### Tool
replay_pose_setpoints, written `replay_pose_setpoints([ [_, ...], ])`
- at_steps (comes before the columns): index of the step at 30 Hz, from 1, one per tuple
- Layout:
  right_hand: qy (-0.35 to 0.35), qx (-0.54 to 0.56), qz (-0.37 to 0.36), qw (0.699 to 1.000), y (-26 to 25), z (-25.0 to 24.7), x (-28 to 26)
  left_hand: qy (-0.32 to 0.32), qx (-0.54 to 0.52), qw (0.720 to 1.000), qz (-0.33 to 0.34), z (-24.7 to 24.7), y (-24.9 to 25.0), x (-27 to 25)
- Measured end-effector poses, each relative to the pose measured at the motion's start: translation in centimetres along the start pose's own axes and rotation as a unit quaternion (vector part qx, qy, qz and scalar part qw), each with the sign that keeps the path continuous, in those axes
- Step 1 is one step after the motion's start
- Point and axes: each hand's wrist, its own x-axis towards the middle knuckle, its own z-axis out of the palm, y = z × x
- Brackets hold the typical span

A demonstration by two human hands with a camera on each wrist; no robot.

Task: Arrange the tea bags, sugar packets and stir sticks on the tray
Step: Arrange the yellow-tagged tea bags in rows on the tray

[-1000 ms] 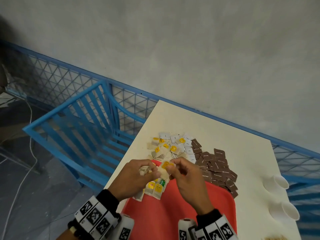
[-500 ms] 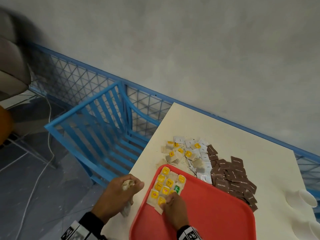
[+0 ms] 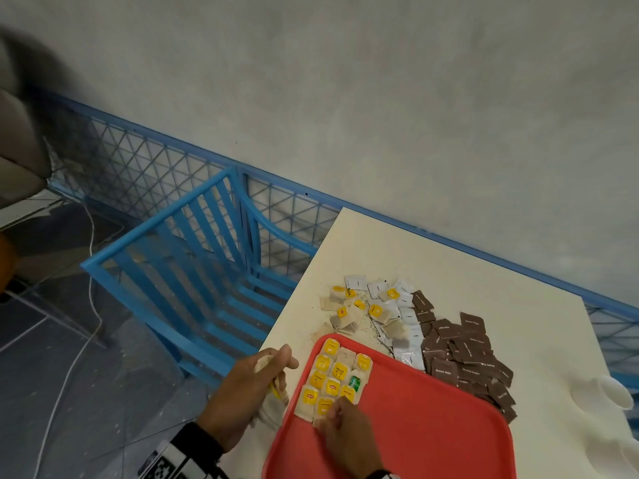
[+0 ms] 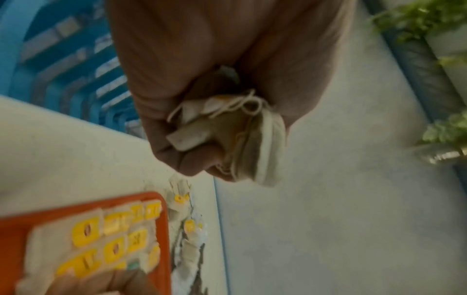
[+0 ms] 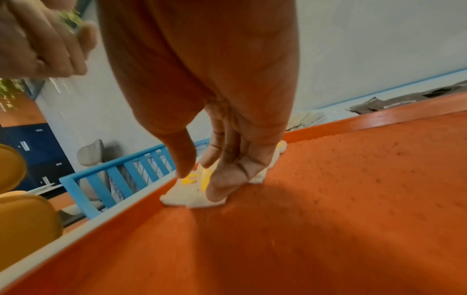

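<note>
A red tray (image 3: 432, 420) lies on the cream table (image 3: 397, 250). Tea bags with yellow tags (image 3: 332, 378) lie in rows in the tray's near-left corner (image 4: 111, 239). My right hand (image 3: 345, 433) rests on the tray, its straight fingers (image 5: 227, 185) pressing the nearest tea bag (image 5: 192, 197) flat. My left hand (image 3: 249, 392) hovers just left of the tray and grips a bunch of tea bags (image 4: 242, 135) in its fist. Loose tea bags (image 3: 349, 311), white packets (image 3: 408, 326) and brown sugar packets (image 3: 466, 354) lie heaped beyond the tray. No stir sticks show.
A blue slatted chair (image 3: 193, 281) stands left of the table, against a blue mesh fence (image 3: 138, 160). White paper cups (image 3: 612, 392) lie at the table's right edge. A white cable (image 3: 86, 333) runs across the floor. Most of the tray is bare.
Both hands came apart from working together above the tray. The right hand dropped to the tray and pressed a tea bag into the rows; the left hand drew left with its bunch.
</note>
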Motion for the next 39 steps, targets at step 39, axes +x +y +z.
replay_pose_setpoints([
  [39,0.223,0.203,-0.094,0.949,-0.4,-22.9,-8.0,-0.042,0.099,0.973,0.202,19.6,2.0,-1.1],
])
